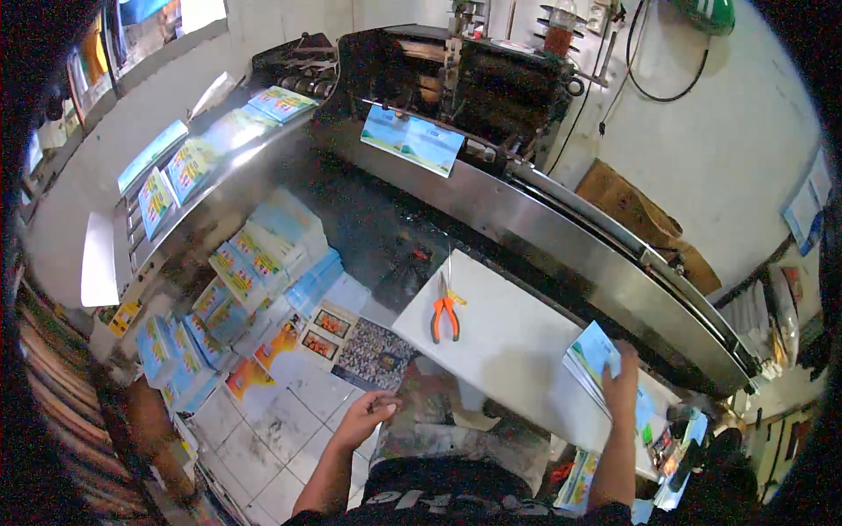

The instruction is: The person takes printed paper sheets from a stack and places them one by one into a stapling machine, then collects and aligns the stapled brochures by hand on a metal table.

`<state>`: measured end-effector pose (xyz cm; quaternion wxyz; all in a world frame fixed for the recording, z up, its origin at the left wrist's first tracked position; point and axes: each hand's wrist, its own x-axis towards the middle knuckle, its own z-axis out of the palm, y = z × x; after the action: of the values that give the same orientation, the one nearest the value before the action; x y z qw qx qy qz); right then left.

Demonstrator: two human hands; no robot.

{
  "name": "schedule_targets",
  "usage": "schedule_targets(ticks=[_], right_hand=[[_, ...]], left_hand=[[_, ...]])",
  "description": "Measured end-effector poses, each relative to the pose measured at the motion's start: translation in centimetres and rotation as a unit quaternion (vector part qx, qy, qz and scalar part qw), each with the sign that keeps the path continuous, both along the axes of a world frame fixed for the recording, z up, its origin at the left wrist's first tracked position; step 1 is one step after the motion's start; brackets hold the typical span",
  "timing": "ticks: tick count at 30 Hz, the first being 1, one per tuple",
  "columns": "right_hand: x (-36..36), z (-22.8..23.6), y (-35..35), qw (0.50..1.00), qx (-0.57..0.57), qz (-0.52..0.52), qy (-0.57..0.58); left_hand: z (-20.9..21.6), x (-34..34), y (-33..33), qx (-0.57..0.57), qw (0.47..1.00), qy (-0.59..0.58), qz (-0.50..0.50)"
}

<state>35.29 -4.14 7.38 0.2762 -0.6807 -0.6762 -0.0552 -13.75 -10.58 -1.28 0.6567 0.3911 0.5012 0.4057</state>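
My right hand (621, 381) grips the edge of a small stack of blue printed sheets (589, 358) at the right part of a white tabletop (517, 337). Its fingertips are partly hidden behind the sheets. My left hand (368, 416) hovers in front of my body, left of the table's near edge, with its fingers curled in and nothing seen in them. Pliers with orange handles (445, 317) lie on the tabletop, beside a small yellow item (456, 299).
Beyond the table runs a long metal machine (526, 206) with an open blue folded sheet (410, 140) on it. Leftward, a conveyor (232, 158) carries printed booklets (187, 171). Piles of printed sheets (281, 241) stand below it, near floor tiles (263, 456). More prints (579, 480) sit by my right forearm.
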Motion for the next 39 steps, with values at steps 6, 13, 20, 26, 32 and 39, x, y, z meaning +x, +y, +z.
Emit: schedule_targets(ticks=[6, 13, 20, 26, 32, 39], right_hand=[[-11.4, -2.7, 0.6, 0.976, -0.043, 0.146, 0.157], [-14.7, -6.4, 1.7, 0.952, -0.039, 0.093, 0.29], [-13.3, -8.5, 2.9, 0.958, -0.051, 0.043, 0.278], [-13.8, -8.6, 2.4, 0.965, -0.114, 0.033, 0.233], [-15.5, -5.5, 1.9, 0.881, -0.176, -0.032, 0.439], [-19.1, 9.0, 19.0, 0.861, 0.129, -0.025, 0.491]], left_hand=[[1.9, 0.8, -0.3, 0.016, 0.998, 0.065, 0.019], [0.3, -1.4, -2.2, 0.001, 0.995, 0.088, 0.042], [-1.8, -4.6, 0.4, 0.002, 0.978, 0.14, 0.154], [-6.8, -5.1, 4.0, -0.047, 0.97, 0.175, 0.161], [-15.9, -6.2, 8.9, 0.036, 0.961, 0.273, -0.021], [-17.6, -11.9, 0.8, -0.176, 0.974, 0.139, -0.035]])
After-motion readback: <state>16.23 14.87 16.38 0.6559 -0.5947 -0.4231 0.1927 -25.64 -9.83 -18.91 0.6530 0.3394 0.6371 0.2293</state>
